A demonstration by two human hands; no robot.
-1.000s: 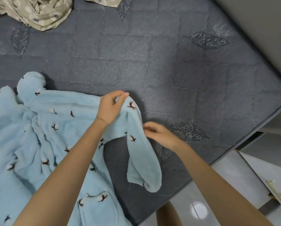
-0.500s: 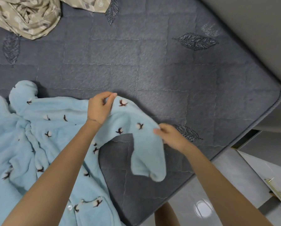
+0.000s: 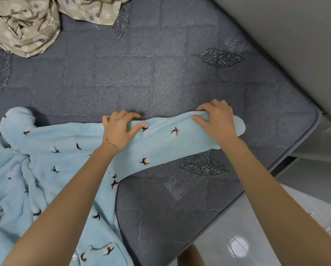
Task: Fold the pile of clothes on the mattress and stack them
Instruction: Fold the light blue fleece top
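Blue fleece garment (image 3: 45, 179) lies near-left on the mattress (image 3: 160, 73). Its sleeve (image 3: 170, 143), drooping a moment ago, now stretches flat rightward, with the left hand (image 3: 118, 129) and right hand (image 3: 216, 121) gripping its far edge. Beyond lies crumpled beige cloth (image 3: 22, 25).
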